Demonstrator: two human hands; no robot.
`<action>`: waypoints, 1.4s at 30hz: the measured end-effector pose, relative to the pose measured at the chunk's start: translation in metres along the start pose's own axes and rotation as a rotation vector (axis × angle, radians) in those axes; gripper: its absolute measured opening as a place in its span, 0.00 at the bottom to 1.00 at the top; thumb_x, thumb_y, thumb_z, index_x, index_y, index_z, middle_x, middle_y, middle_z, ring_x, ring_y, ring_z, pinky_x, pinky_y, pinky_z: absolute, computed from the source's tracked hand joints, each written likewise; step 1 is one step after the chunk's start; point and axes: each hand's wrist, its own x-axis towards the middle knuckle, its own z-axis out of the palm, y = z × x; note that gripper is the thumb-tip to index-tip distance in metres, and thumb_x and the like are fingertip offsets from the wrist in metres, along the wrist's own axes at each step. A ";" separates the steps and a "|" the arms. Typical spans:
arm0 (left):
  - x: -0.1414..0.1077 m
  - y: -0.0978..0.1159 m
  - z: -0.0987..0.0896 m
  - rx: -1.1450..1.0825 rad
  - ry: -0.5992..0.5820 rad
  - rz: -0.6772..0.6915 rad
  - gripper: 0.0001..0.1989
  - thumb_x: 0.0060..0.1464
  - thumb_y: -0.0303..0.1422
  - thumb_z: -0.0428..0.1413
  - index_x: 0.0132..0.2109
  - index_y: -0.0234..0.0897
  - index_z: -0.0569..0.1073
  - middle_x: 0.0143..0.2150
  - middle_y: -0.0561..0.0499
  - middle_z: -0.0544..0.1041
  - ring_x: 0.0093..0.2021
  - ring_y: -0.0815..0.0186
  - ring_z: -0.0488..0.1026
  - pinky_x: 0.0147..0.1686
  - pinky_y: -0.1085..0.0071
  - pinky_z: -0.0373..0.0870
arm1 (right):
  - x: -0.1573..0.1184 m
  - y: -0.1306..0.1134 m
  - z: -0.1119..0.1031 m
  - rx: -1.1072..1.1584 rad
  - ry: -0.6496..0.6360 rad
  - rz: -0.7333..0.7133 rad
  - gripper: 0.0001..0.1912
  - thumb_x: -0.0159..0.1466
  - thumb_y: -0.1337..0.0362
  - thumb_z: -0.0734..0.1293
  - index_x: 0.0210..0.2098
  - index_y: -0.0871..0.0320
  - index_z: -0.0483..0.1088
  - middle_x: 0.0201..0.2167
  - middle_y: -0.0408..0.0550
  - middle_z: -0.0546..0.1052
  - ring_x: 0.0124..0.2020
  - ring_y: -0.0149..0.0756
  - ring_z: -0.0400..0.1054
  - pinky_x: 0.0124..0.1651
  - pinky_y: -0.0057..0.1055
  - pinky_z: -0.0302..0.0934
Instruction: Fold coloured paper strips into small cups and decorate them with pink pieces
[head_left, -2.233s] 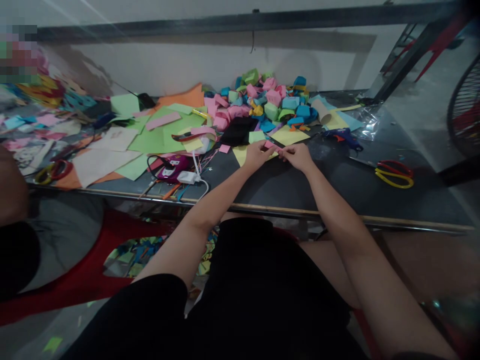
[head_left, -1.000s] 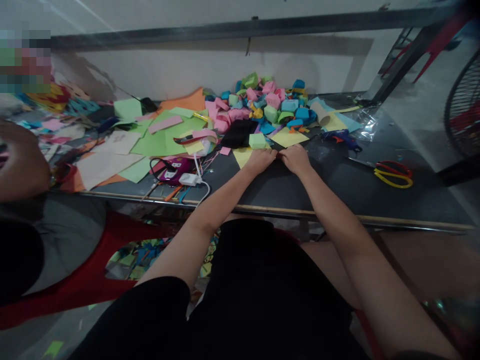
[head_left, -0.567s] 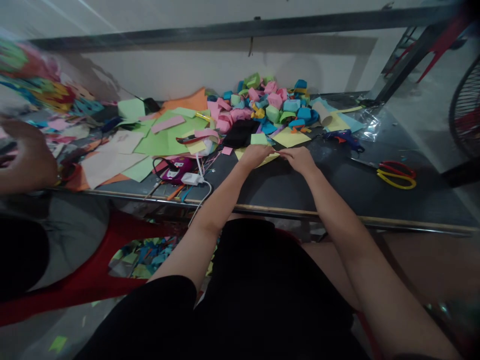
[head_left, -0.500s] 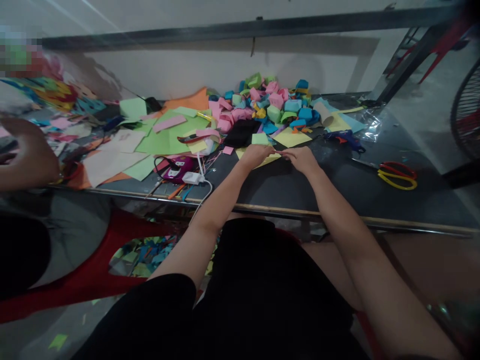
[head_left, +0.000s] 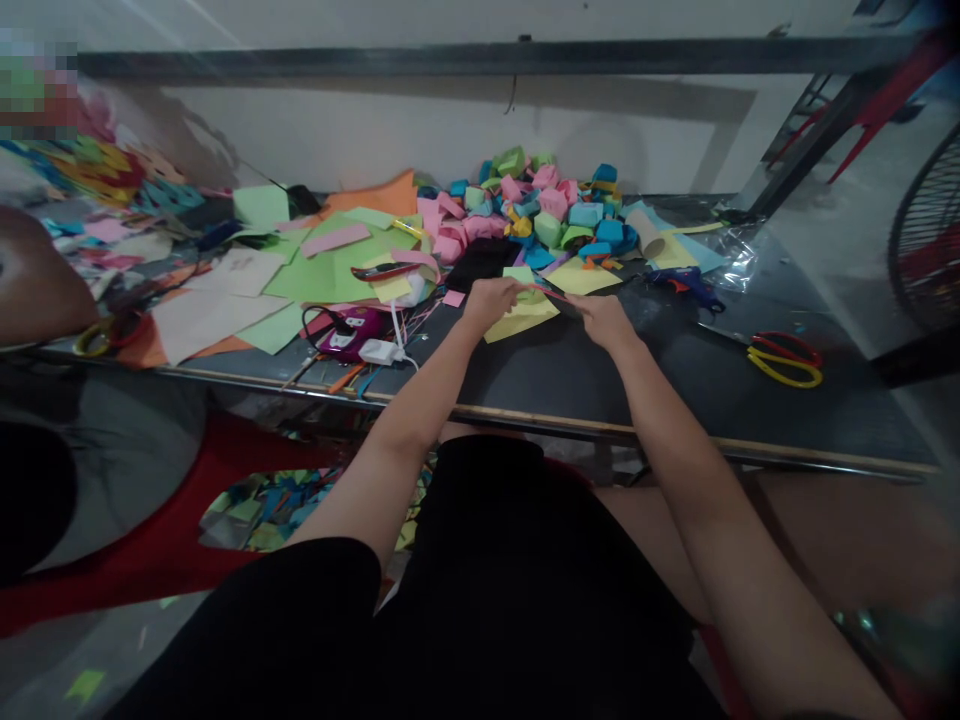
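Observation:
Between my two hands a thin pinkish-red strip [head_left: 549, 292], seemingly paper, is stretched above the table. My left hand [head_left: 493, 302] pinches its left end, and my right hand [head_left: 602, 318] pinches the other end. Below them lies a yellow paper sheet [head_left: 521, 320], with a small green piece of paper [head_left: 517, 273] just behind my left hand. A second yellow sheet [head_left: 585, 275] is behind my right hand. Further back sits a heap of folded pink, blue, green and yellow paper pieces [head_left: 551, 203].
Scissors with red and yellow handles [head_left: 786, 360] and a blue glue gun [head_left: 686, 285] lie to the right. A purple power strip [head_left: 354, 333] with a white plug is at left, near green sheets [head_left: 322, 265]. Another person's arm [head_left: 41, 280] rests at far left.
My hands have moved apart, so more of the strip shows between them. The other person's arm has shifted at the left edge. The view has tilted slightly.

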 end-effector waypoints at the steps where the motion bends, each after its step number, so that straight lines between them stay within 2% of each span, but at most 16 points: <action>1: 0.000 0.000 0.001 -0.055 0.056 -0.064 0.18 0.69 0.34 0.50 0.34 0.37 0.79 0.24 0.54 0.78 0.23 0.72 0.74 0.28 0.77 0.66 | 0.000 0.004 -0.002 0.034 0.017 0.014 0.22 0.64 0.76 0.65 0.52 0.55 0.81 0.46 0.51 0.84 0.48 0.45 0.80 0.58 0.42 0.70; 3: -0.002 0.005 0.005 -0.158 0.114 -0.147 0.18 0.68 0.39 0.54 0.31 0.35 0.77 0.23 0.53 0.77 0.24 0.72 0.73 0.28 0.76 0.66 | -0.001 0.008 -0.002 0.105 0.064 0.030 0.20 0.65 0.74 0.65 0.52 0.56 0.81 0.43 0.51 0.85 0.45 0.43 0.81 0.55 0.41 0.72; 6: -0.002 0.019 0.015 -0.347 0.120 -0.160 0.14 0.58 0.42 0.65 0.40 0.35 0.78 0.29 0.53 0.80 0.26 0.73 0.73 0.29 0.77 0.67 | -0.002 0.000 0.004 0.195 0.114 0.033 0.17 0.66 0.68 0.66 0.51 0.58 0.81 0.41 0.50 0.85 0.40 0.41 0.82 0.49 0.38 0.75; 10: 0.002 0.032 0.033 -0.577 0.082 -0.184 0.21 0.62 0.42 0.61 0.58 0.37 0.75 0.34 0.52 0.81 0.25 0.75 0.73 0.29 0.77 0.69 | -0.003 -0.019 0.016 0.343 0.051 0.083 0.16 0.66 0.56 0.68 0.45 0.59 0.82 0.37 0.51 0.85 0.33 0.38 0.81 0.36 0.32 0.74; 14: 0.006 0.030 0.038 -0.723 0.116 -0.312 0.30 0.59 0.41 0.64 0.65 0.39 0.70 0.41 0.46 0.83 0.31 0.71 0.76 0.27 0.78 0.69 | -0.001 -0.022 0.020 0.543 -0.027 0.186 0.19 0.63 0.51 0.71 0.44 0.60 0.80 0.40 0.54 0.84 0.29 0.33 0.78 0.27 0.25 0.69; 15: 0.006 0.029 0.038 -0.748 0.115 -0.340 0.29 0.57 0.40 0.65 0.64 0.38 0.71 0.43 0.44 0.83 0.32 0.70 0.77 0.26 0.78 0.68 | 0.000 -0.022 0.020 0.586 -0.040 0.201 0.19 0.62 0.51 0.72 0.44 0.60 0.80 0.40 0.54 0.84 0.27 0.31 0.77 0.25 0.24 0.68; 17: 0.005 0.027 0.035 -0.776 0.092 -0.364 0.23 0.56 0.41 0.65 0.56 0.35 0.78 0.42 0.43 0.83 0.33 0.68 0.77 0.24 0.78 0.67 | 0.001 -0.020 0.018 0.653 -0.077 0.215 0.18 0.61 0.52 0.74 0.43 0.61 0.79 0.41 0.55 0.84 0.24 0.29 0.75 0.22 0.22 0.65; 19: 0.004 0.029 0.033 -0.785 0.063 -0.353 0.16 0.57 0.42 0.63 0.45 0.33 0.82 0.35 0.45 0.82 0.31 0.69 0.76 0.22 0.78 0.66 | 0.001 -0.021 0.016 0.687 -0.120 0.217 0.17 0.60 0.54 0.75 0.41 0.61 0.78 0.40 0.53 0.84 0.21 0.27 0.73 0.20 0.22 0.62; 22: 0.003 0.034 0.031 -0.795 0.050 -0.345 0.15 0.58 0.42 0.62 0.39 0.32 0.82 0.27 0.49 0.78 0.27 0.71 0.74 0.20 0.79 0.64 | 0.000 -0.024 0.015 0.700 -0.170 0.223 0.17 0.59 0.54 0.76 0.41 0.61 0.78 0.35 0.51 0.84 0.19 0.26 0.71 0.20 0.22 0.61; 24: 0.002 0.038 0.031 -0.787 0.038 -0.353 0.16 0.59 0.43 0.62 0.36 0.32 0.82 0.27 0.48 0.79 0.25 0.73 0.72 0.20 0.80 0.63 | -0.001 -0.026 0.015 0.704 -0.183 0.241 0.20 0.60 0.51 0.75 0.41 0.62 0.79 0.31 0.51 0.83 0.19 0.27 0.71 0.20 0.23 0.62; 26: 0.003 0.041 0.031 -0.777 0.018 -0.355 0.18 0.59 0.44 0.61 0.33 0.31 0.81 0.31 0.46 0.81 0.24 0.73 0.73 0.20 0.80 0.63 | -0.002 -0.027 0.015 0.701 -0.179 0.249 0.24 0.60 0.46 0.75 0.40 0.62 0.79 0.29 0.53 0.83 0.19 0.29 0.71 0.20 0.24 0.63; 29: 0.003 0.043 0.031 -0.783 0.013 -0.367 0.16 0.61 0.41 0.61 0.34 0.31 0.82 0.37 0.43 0.83 0.26 0.73 0.74 0.20 0.79 0.64 | -0.004 -0.028 0.015 0.673 -0.146 0.214 0.27 0.57 0.41 0.75 0.37 0.61 0.80 0.33 0.55 0.84 0.21 0.30 0.73 0.22 0.25 0.65; 31: 0.003 0.042 0.032 -0.769 0.020 -0.376 0.13 0.61 0.38 0.61 0.38 0.31 0.83 0.33 0.45 0.82 0.24 0.73 0.73 0.20 0.78 0.64 | -0.004 -0.028 0.015 0.644 -0.120 0.185 0.27 0.56 0.40 0.75 0.35 0.61 0.81 0.35 0.55 0.84 0.22 0.31 0.74 0.23 0.25 0.64; 34: 0.001 0.039 0.034 -0.709 0.016 -0.369 0.12 0.62 0.36 0.61 0.44 0.32 0.84 0.26 0.50 0.79 0.22 0.73 0.72 0.21 0.77 0.65 | -0.005 -0.029 0.015 0.572 -0.087 0.168 0.27 0.57 0.40 0.74 0.33 0.61 0.82 0.29 0.52 0.83 0.20 0.31 0.72 0.23 0.26 0.63; 38: -0.003 0.034 0.036 -0.464 0.027 -0.222 0.13 0.63 0.35 0.60 0.51 0.39 0.83 0.34 0.49 0.84 0.28 0.69 0.78 0.30 0.75 0.71 | -0.006 -0.034 0.016 0.578 -0.068 0.166 0.27 0.55 0.40 0.74 0.32 0.61 0.83 0.27 0.52 0.83 0.19 0.31 0.71 0.24 0.27 0.64; 42: -0.005 0.030 0.038 -0.099 -0.009 -0.034 0.16 0.64 0.33 0.58 0.57 0.41 0.80 0.39 0.45 0.85 0.34 0.65 0.80 0.35 0.72 0.70 | -0.008 -0.038 0.015 0.664 -0.064 0.166 0.28 0.52 0.39 0.75 0.29 0.61 0.82 0.24 0.52 0.82 0.18 0.30 0.70 0.24 0.27 0.64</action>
